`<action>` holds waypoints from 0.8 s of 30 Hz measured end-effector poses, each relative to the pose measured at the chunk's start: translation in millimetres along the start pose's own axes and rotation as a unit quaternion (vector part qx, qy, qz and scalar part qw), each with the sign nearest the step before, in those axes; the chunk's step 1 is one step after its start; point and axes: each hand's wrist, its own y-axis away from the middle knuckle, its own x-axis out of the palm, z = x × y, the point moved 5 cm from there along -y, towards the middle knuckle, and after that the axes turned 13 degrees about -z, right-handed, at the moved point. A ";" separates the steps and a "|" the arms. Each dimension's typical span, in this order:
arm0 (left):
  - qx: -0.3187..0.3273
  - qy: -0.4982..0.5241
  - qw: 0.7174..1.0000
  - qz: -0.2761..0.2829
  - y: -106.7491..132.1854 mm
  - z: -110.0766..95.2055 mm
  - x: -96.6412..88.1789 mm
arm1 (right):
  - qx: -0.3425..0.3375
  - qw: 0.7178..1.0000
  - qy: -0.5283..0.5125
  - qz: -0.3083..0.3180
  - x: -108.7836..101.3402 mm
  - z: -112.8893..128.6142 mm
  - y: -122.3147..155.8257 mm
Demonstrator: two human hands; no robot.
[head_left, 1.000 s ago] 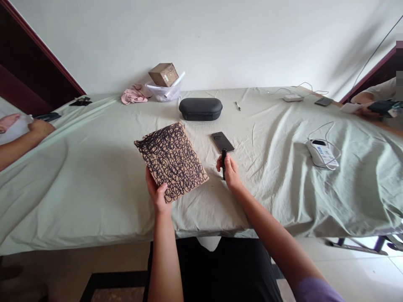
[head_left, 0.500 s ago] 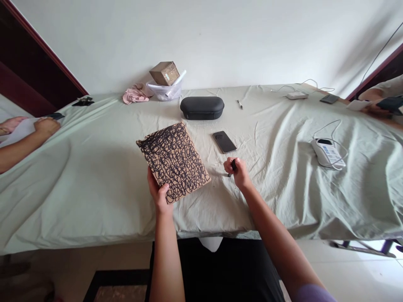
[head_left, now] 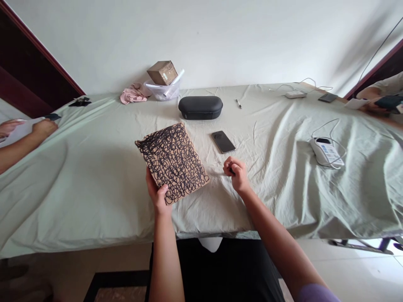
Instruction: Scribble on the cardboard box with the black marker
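My left hand [head_left: 158, 195] grips the near corner of a brown cardboard sheet [head_left: 172, 161] covered with black scribbled loops, holding it tilted just above the table. My right hand [head_left: 236, 173] is closed around a black marker [head_left: 232, 170], of which only a small dark part shows between the fingers. The hand rests on the pale green cloth [head_left: 94, 176] to the right of the cardboard. A dark phone [head_left: 223, 141] lies flat just beyond my right hand.
A black oval case [head_left: 200, 107] lies behind the cardboard. Further back stand a plastic tub with a small box [head_left: 163, 82], a pink cloth [head_left: 132, 95] and a pen [head_left: 238, 103]. A white device with cables [head_left: 326, 152] sits right. Other people's arms [head_left: 22, 140] reach in at both table ends.
My right hand has turned the marker from upright down into the fist, so it is nearly hidden now. The hand shifted slightly right. The cardboard and left hand stay put.
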 end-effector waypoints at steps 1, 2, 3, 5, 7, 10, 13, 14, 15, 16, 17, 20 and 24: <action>-0.001 0.001 1.000 0.000 -0.1 0.3 0.1 | -0.011 0.999 0.025 0.018 2.4 2.2 0.9; -0.003 0.004 1.000 0.000 -0.3 0.7 0.0 | -0.021 0.998 0.051 0.040 5.6 3.6 1.9; -0.004 0.007 1.000 0.000 -0.5 1.1 0.0 | -0.029 0.994 0.079 0.065 9.4 4.1 2.9; -0.004 0.008 1.000 0.000 -0.9 2.0 -0.4 | -0.039 0.983 0.136 0.114 16.9 2.6 4.8; -0.004 0.003 1.000 -0.005 -1.2 3.2 -1.3 | -0.045 0.970 0.190 0.147 22.2 -0.5 5.2; -0.015 0.002 1.000 -0.017 -0.9 6.4 -3.4 | -0.040 0.950 0.278 0.134 21.5 -7.2 -3.6; -0.026 0.015 0.999 -0.024 -0.2 10.6 -5.1 | 0.005 0.920 0.389 0.052 13.6 -19.4 -30.6; -0.027 0.020 0.999 -0.028 -0.2 11.8 -5.6 | 0.029 0.903 0.427 0.020 11.2 -24.9 -43.2; -0.029 0.022 0.999 -0.031 -0.3 13.0 -5.9 | 0.057 0.884 0.464 -0.011 9.4 -31.0 -56.7; -0.029 0.023 0.999 -0.032 -0.4 13.9 -6.0 | 0.085 0.863 0.497 -0.038 8.6 -37.3 -70.4; -0.027 0.021 0.999 -0.034 -0.5 14.3 -6.0 | 0.111 0.844 0.522 -0.056 9.4 -43.6 -83.5; -0.020 0.014 0.999 -0.034 0.0 13.8 -5.3 | 0.162 0.803 0.567 -0.087 14.5 -59.8 -113.8; -0.038 0.034 0.998 -0.049 2.3 14.1 -6.8 | 0.184 0.776 0.590 -0.127 14.0 -71.9 -125.3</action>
